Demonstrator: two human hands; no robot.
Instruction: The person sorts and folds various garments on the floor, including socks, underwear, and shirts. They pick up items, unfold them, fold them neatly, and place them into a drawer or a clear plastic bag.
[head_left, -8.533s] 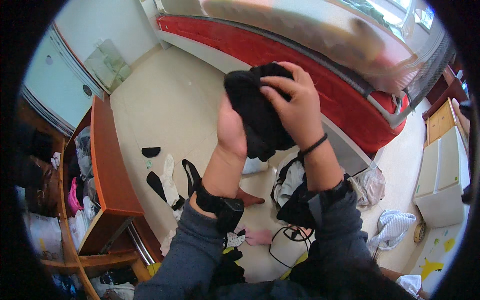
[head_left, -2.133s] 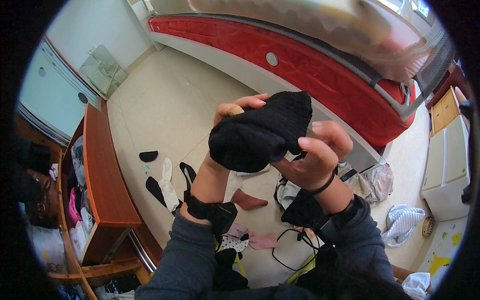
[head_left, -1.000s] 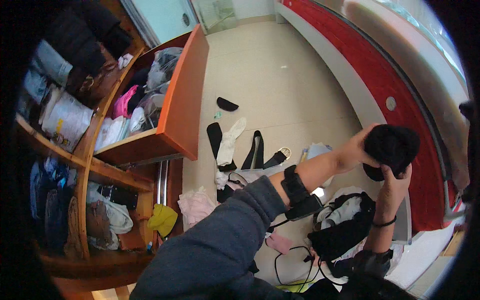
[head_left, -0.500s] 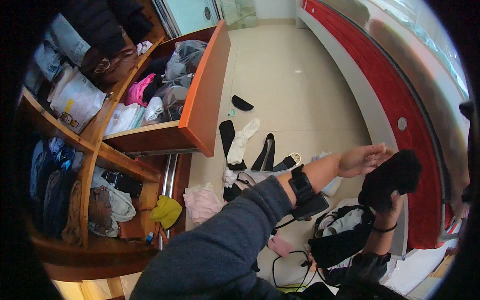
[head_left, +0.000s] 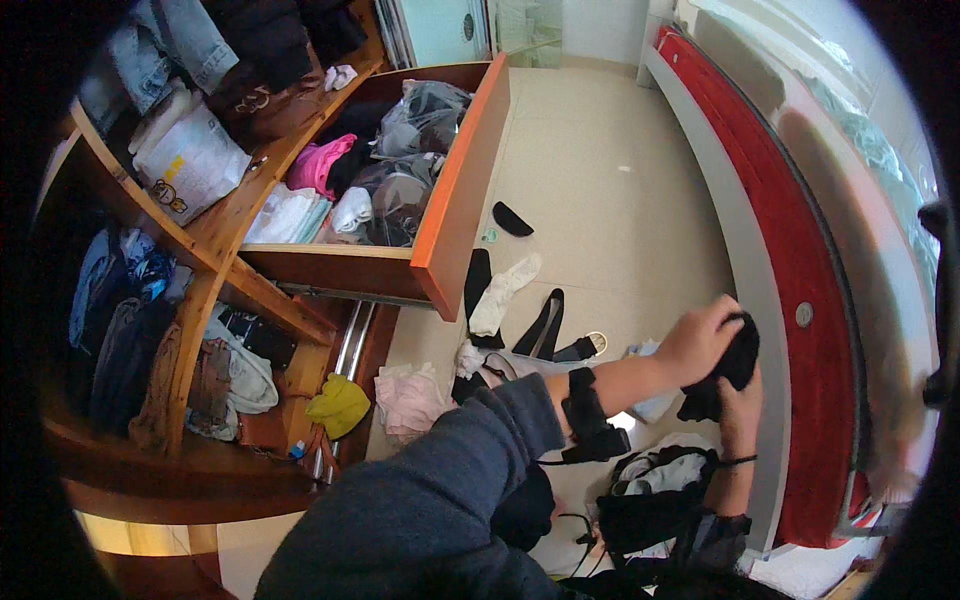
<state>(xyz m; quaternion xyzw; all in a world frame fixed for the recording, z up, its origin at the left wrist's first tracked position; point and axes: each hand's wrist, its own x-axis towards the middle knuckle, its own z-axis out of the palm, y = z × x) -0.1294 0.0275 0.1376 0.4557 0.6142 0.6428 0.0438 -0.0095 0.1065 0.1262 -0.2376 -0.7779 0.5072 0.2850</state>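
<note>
A bundled black piece of clothing (head_left: pixel 740 358) is held between my two hands above the floor beside the bed; its exact kind does not show. My left hand (head_left: pixel 703 342) reaches across from the left, fingers closed on its upper edge. From below, my right hand (head_left: pixel 740 405) grips its lower part, and some fingers are hidden by the cloth. Part of the dark cloth hangs to the left of the right wrist. Just below lies a pile of black and white clothes (head_left: pixel 662 478).
An orange-fronted drawer (head_left: pixel 462 190) stands pulled out from the wooden wardrobe (head_left: pixel 210 240). On the floor lie a white sock (head_left: pixel 505 294), a black belt (head_left: pixel 572 350) and a pink cloth (head_left: pixel 410 398). The red-sided bed (head_left: pixel 790 200) borders the right.
My left hand has closed on the black clothing, which was in the right hand alone. The cloth looks more bunched and sits slightly further left. The view has shifted.
</note>
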